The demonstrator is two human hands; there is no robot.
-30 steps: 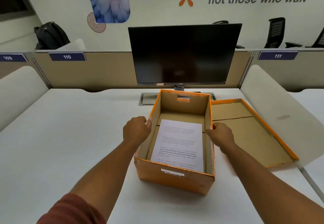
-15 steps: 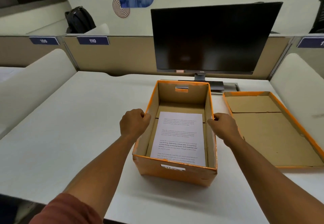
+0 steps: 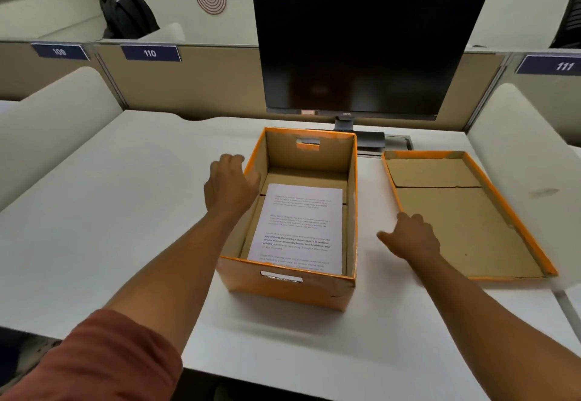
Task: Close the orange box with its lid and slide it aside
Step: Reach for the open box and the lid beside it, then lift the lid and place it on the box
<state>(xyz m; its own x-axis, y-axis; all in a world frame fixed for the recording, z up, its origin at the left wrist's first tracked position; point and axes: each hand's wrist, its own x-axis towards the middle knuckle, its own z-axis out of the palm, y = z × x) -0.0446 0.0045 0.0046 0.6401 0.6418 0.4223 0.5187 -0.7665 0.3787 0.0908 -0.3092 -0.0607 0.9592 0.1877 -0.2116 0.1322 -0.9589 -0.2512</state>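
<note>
The orange box [image 3: 287, 287] stands uncovered on the white desk, with a printed sheet [image 3: 303, 224] lying flat inside it. Its lid [image 3: 462, 221] lies upside down on the desk to the right, brown inside facing up. My left hand [image 3: 229, 187] hovers at the box's left wall, fingers loosely curled, holding nothing. My right hand [image 3: 408, 238] is between the box and the lid, over the lid's near left edge, fingers spread; whether it touches the lid is unclear.
A dark monitor [image 3: 367, 51] on its stand rises right behind the box. Beige partitions with number plates 110 [image 3: 150, 53] and 111 [image 3: 564, 66] close off the back. Padded dividers [image 3: 515, 136] flank the white desk [image 3: 110, 199]. A black backpack [image 3: 125, 14] sits beyond.
Both hands have let go of the box's side walls. The right hand moved right toward the lid; the left hand lifted slightly off the left wall. The camera shifted.
</note>
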